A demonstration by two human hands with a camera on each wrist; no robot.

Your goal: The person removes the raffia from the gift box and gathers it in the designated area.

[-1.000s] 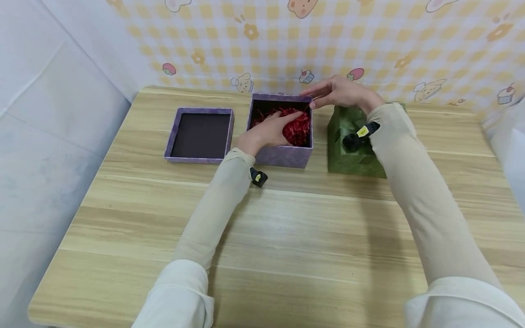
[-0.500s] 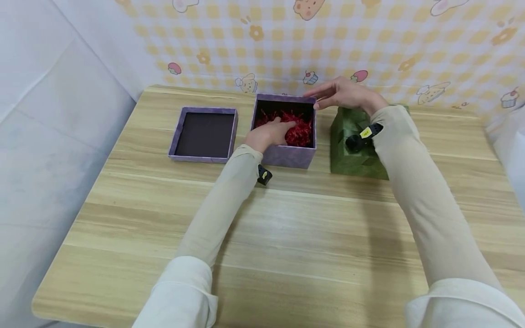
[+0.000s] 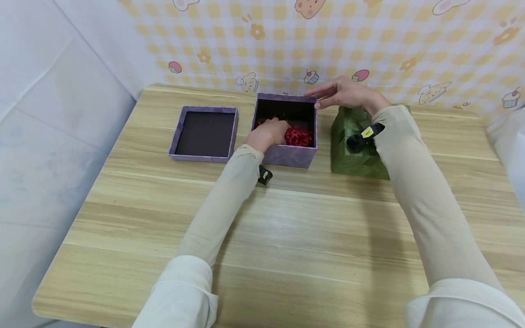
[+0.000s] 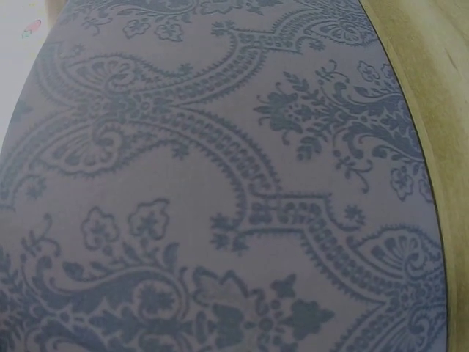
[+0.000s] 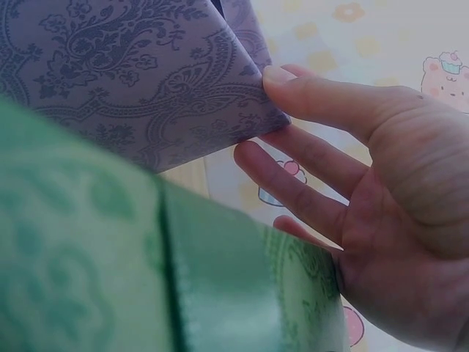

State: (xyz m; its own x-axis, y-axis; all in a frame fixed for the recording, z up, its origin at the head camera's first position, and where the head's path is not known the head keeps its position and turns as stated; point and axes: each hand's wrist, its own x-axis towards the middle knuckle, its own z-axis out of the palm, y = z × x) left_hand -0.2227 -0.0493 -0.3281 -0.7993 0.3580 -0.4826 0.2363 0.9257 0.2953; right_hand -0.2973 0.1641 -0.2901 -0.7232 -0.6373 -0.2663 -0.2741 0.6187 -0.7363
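Note:
A purple patterned gift box (image 3: 289,157) stands at the back of the table, with red shredded paper (image 3: 298,136) inside. My left hand (image 3: 268,133) reaches over its front wall, fingers bent down into the shredded paper; their tips are hidden. Only the patterned box wall (image 4: 220,161) fills the left wrist view, and the hand is out of sight there. At the box's back right corner, my right hand (image 3: 342,93) holds the rim. Its thumb and fingers pinch that corner in the right wrist view, where the hand (image 5: 396,169) shows large.
The purple box lid (image 3: 205,159) lies upturned to the left, its dark inside facing up. A green box (image 3: 357,166) with a ribbon stands to the right, below my right forearm. Behind the table (image 3: 287,237) hangs a yellow checked cloth (image 3: 229,50).
My left hand has sunk deeper into the box, and its fingers have bent from spread to curled in the red shredded paper. My right hand stays at the box corner. The view shifts slightly.

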